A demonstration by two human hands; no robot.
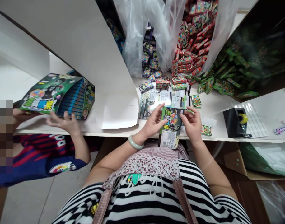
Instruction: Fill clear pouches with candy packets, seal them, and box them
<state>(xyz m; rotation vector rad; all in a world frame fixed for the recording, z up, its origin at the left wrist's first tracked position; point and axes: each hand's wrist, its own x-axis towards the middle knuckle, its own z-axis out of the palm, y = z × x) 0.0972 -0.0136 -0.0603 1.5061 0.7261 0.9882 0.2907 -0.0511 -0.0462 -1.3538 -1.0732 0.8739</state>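
Between both hands, at the table's front edge, is a flat printed candy box [170, 130], dark with green edges, colourful lettering and a white label panel at its lower end. My left hand [154, 120], with a pale bangle at the wrist, grips its left side. On the upper right edge, my right hand [192, 123] pinches it between thumb and fingers. Just beyond lie more flat printed boxes [146, 105], partly covered by small candy packs: a purple one [146, 86], a red one [162, 83] and a green one [196, 100].
Clear plastic bags hold purple packs [154, 63] and red packs [191, 59]; green packs [226, 84] spill from a dark bin. A tape dispenser [235, 123] stands right. At left, beyond a white divider [86, 37], another person's hands hold a large green display box [56, 95].
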